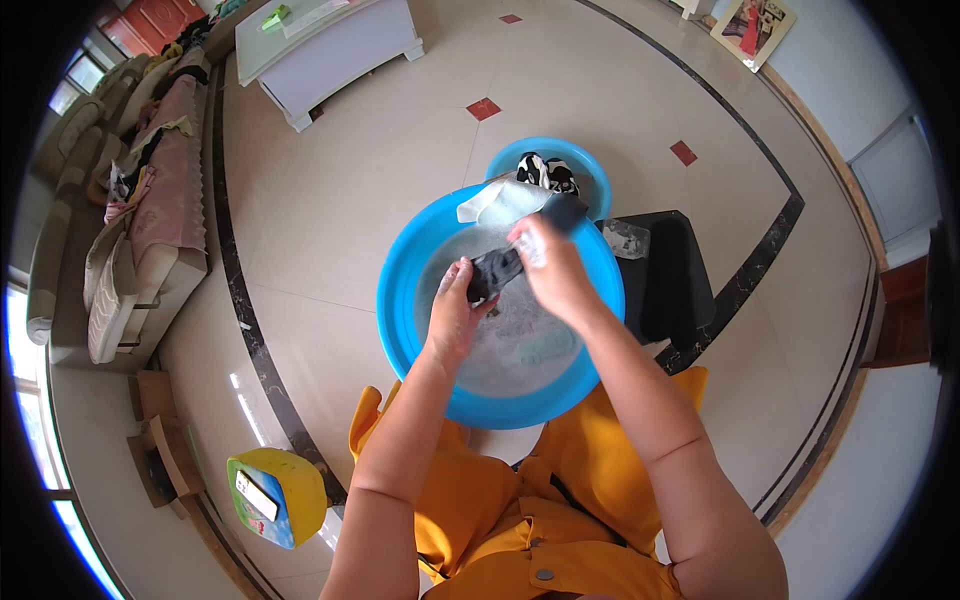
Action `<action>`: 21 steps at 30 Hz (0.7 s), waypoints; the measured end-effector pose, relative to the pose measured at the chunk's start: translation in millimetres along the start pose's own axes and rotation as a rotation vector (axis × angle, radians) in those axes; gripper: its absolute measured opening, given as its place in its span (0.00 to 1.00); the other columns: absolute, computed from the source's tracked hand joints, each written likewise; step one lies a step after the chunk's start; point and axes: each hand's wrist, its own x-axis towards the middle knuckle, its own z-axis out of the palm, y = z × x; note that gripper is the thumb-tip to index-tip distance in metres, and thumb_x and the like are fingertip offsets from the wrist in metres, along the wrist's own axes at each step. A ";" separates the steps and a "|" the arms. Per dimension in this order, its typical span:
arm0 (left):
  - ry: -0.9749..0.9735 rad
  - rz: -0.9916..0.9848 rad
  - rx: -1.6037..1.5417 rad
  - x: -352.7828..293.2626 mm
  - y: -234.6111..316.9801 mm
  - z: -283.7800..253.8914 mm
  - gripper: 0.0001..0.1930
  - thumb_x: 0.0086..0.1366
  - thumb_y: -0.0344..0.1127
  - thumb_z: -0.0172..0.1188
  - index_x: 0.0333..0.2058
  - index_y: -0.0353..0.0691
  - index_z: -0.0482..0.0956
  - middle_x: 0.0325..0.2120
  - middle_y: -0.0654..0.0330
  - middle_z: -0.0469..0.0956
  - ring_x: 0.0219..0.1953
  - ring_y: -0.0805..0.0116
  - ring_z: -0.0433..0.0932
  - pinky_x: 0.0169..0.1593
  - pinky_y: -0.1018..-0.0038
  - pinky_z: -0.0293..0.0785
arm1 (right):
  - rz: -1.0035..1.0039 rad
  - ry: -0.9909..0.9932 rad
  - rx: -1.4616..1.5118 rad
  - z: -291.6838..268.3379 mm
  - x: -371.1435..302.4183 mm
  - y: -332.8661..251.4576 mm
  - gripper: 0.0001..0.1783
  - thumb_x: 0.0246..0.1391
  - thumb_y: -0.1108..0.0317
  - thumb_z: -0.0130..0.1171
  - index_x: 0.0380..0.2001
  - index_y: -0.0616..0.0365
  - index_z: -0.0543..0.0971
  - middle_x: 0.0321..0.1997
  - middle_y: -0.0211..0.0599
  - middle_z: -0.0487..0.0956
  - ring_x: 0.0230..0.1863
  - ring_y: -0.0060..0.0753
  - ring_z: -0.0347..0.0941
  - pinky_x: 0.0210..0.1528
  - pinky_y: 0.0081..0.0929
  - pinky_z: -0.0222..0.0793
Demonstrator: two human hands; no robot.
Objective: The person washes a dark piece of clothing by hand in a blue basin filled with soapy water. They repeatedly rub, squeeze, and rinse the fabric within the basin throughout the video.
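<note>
A large blue basin (398,345) of cloudy, sudsy water stands in front of my knees. Above the water, my left hand (455,300) is closed round a dark grey cloth (496,270), which looks like a sock. My right hand (540,260), smeared by motion and flecked with white foam, is closed at the cloth's upper end. A blurred dark piece (565,212) sticks out beyond its fingers; I cannot tell whether it belongs to the same cloth. A whitish board (503,203), perhaps a washboard, leans at the basin's far rim.
Behind stands a smaller blue basin (592,165) with black-and-white cloth (545,173). A clear packet (627,239) lies on a black stool-like thing (680,290) at right. A phone (257,495) rests on a yellow stool (305,495) at left. Farther off are a sofa (170,215) and white table (340,50).
</note>
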 end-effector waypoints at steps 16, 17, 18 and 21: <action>-0.071 -0.074 -0.177 -13.5 -20.8 10.3 0.17 0.69 0.50 0.41 0.42 0.43 0.71 0.35 0.63 0.75 0.32 0.71 0.74 0.34 0.72 0.72 | -0.198 -0.012 -0.259 39.0 -28.9 -7.5 0.09 0.52 0.70 0.54 0.36 0.56 0.67 0.24 0.45 0.77 0.26 0.51 0.75 0.26 0.41 0.69; -0.080 -0.106 -0.088 -15.4 -19.1 9.5 0.18 0.69 0.49 0.39 0.42 0.43 0.70 0.34 0.64 0.75 0.31 0.72 0.73 0.31 0.75 0.71 | -0.174 -0.007 -0.272 34.6 -25.5 -7.6 0.09 0.52 0.71 0.53 0.36 0.56 0.67 0.24 0.46 0.76 0.26 0.51 0.75 0.26 0.42 0.68; -0.107 -0.083 -0.067 -14.3 -22.0 6.2 0.16 0.69 0.46 0.40 0.44 0.42 0.69 0.27 0.65 0.73 0.22 0.75 0.69 0.23 0.80 0.64 | -0.150 -0.002 -0.285 30.4 -21.4 -6.5 0.09 0.52 0.71 0.53 0.36 0.56 0.67 0.24 0.47 0.76 0.26 0.52 0.74 0.26 0.43 0.68; -0.166 -0.071 -0.056 -16.6 -18.0 10.8 0.14 0.67 0.42 0.41 0.41 0.42 0.71 0.21 0.66 0.70 0.15 0.78 0.61 0.17 0.82 0.51 | -0.101 0.020 -0.294 24.2 -13.1 2.3 0.14 0.48 0.75 0.57 0.37 0.57 0.66 0.26 0.48 0.76 0.29 0.55 0.74 0.27 0.41 0.68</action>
